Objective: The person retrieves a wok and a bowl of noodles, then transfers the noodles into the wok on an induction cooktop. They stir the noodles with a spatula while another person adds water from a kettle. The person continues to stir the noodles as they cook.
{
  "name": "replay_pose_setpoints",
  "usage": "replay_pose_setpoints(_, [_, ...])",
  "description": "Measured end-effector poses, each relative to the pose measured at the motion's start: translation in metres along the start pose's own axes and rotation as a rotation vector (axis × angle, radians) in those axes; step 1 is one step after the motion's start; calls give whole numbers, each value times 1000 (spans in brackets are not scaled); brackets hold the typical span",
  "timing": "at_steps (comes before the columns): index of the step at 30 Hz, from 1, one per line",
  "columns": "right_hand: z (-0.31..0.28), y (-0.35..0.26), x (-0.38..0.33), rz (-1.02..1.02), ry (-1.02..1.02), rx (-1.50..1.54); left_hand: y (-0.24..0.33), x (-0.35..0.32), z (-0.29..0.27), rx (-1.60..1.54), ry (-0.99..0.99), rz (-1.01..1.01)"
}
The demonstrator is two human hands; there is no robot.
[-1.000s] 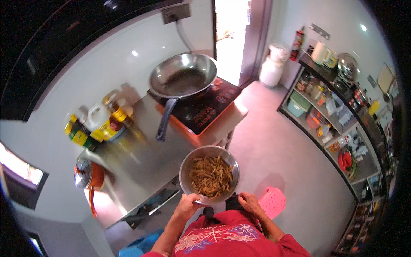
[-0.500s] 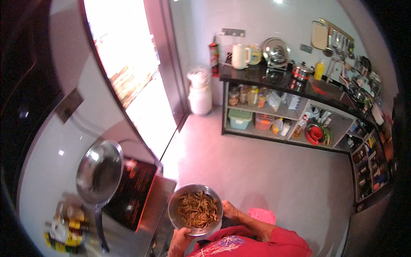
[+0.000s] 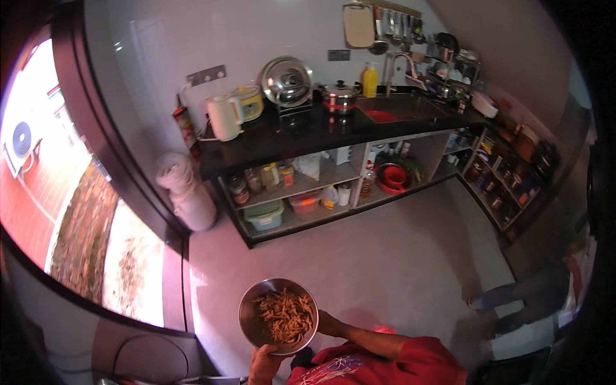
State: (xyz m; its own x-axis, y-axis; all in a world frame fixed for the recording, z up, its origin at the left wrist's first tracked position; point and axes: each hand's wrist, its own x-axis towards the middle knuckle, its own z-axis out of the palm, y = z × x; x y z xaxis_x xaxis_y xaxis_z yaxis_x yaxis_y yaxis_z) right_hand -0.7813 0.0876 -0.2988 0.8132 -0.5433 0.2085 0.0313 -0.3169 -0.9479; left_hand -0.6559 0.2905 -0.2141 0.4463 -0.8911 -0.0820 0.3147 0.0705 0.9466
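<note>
A round metal bowl [image 3: 249, 319] is held in front of my body above the floor. Inside it lies a heap of thin brown food strips [image 3: 287, 316]; their exact kind I cannot make out. My left hand [image 3: 265, 363] grips the bowl's near left side, its thumb by the rim and the other fingers hidden beneath. At the bowl's right side, my right hand [image 3: 326, 325] holds on, its fingers mostly hidden behind the wall.
Ahead runs a black counter [image 3: 273, 140] with a kettle [image 3: 224, 117], a lidded pot [image 3: 340, 98] and a sink [image 3: 405, 110]. A white canister [image 3: 192, 204] stands by the open doorway. At right, another person's legs [image 3: 526, 300] show. A pink item [image 3: 385, 329] is near my arm.
My view has swung to the right, so the wok and cooktop on the left have gone out of sight and another person has come into view. Both hands still hold the bowl.
</note>
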Motion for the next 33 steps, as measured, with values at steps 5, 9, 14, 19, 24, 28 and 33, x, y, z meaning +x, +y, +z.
replay_pose_setpoints(5, [-45, -10, 28, 86, 124, -106, 9, 98, 3, 140, -213, 46])
replay_pose_setpoints(9, [-72, 5, 53, 64, 193, 101, 50, 174, 46, -101, -293, -243])
replay_pose_setpoints(14, [-134, 14, 68, 197, 296, 89, 58, 274, 97, 92, -598, -387])
replay_pose_setpoints(19, [-202, 34, 73, 291, 345, 134, 37, 346, 161, 337, -799, -238])
replay_pose_setpoints(24, [-314, 55, 75, 393, 340, 148, 47, 405, 279, 234, -755, -458])
replay_pose_setpoints(28, [-423, 63, 85, 398, 334, 35, 36, 464, 367, -72, -547, -699])
replay_pose_setpoints(33, [-535, 67, 93, 197, 579, 50, 25, 526, 471, 20, -640, -654])
